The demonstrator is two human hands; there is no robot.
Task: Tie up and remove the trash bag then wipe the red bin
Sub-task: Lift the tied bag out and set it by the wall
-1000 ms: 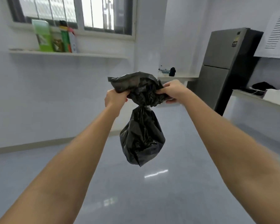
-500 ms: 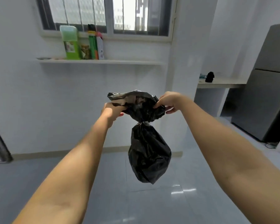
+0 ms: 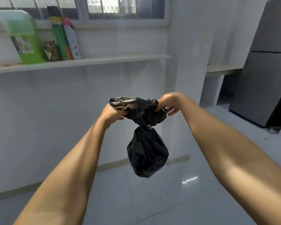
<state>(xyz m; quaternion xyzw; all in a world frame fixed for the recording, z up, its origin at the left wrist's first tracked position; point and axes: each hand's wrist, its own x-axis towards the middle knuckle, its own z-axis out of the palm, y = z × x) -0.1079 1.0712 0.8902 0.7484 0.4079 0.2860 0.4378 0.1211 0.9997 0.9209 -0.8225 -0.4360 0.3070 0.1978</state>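
Head view: left hand and right hand each clamp a grip on the bulging trash bag (contents hidden).

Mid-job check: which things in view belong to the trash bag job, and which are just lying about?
Job: trash bag, gripped at its gathered top by the left hand and the right hand. The red bin is not in view.
Lying about: green jug, jar, green can and white bottle on the shelf; fridge.
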